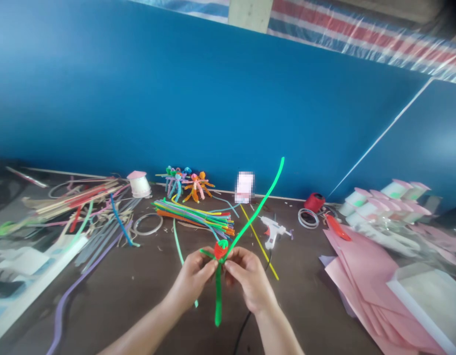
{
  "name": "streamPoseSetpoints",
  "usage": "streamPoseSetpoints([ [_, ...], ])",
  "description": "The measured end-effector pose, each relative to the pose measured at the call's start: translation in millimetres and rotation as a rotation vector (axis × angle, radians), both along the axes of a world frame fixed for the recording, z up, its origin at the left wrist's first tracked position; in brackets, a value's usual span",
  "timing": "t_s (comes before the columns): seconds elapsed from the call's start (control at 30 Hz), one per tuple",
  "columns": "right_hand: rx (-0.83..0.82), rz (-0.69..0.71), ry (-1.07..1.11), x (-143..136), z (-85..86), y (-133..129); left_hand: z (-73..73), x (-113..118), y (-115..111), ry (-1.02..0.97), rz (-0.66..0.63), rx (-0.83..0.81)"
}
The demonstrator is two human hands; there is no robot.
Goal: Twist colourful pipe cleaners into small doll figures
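Observation:
A small figure with a red and green head (221,249) is held upright between my two hands, low in the middle of the view. A long bright green pipe cleaner (259,209) runs from it up to the right, and a thicker green length (218,301) hangs below. My left hand (198,271) pinches the figure at its left side, beside a short green end poking out. On the other side, my right hand (246,273) pinches the green stem just under the head, its fingertips close to those of my left hand.
Behind my hands lie a bundle of coloured pipe cleaners (194,217) and several finished figures (192,186). A glue gun (275,230) and yellow stick (263,249) are right of centre. Pink sheets (364,281) lie far right, a white power strip (35,286) far left.

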State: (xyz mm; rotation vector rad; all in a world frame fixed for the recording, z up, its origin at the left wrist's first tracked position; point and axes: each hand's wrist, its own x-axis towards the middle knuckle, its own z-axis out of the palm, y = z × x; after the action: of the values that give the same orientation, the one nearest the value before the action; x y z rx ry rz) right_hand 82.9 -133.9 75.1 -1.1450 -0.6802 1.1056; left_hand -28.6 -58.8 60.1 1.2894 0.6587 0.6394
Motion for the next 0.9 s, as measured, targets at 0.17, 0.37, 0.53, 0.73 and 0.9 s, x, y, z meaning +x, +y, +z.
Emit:
streamPoseSetpoints([
  [0.17,-0.012,-0.044,-0.189,8,-7.6,8,-1.4,7,2,0.030,0.058,-0.200],
  [0.37,-0.004,-0.012,-0.298,22,-21.5,26,-8.6,20,17,0.050,0.076,-0.464],
  [0.53,-0.035,0.059,-0.362,34,-35.3,44,-20.3,32,40,0.173,0.056,-0.608],
  [0.73,0.084,0.054,-0.583,47,-31.0,55,-19.3,39,53,0.179,0.003,-0.546],
  [0.9,0.020,0.114,-0.407,53,-15.9,48,-5.3,34,51,0.041,-0.034,-0.265],
])
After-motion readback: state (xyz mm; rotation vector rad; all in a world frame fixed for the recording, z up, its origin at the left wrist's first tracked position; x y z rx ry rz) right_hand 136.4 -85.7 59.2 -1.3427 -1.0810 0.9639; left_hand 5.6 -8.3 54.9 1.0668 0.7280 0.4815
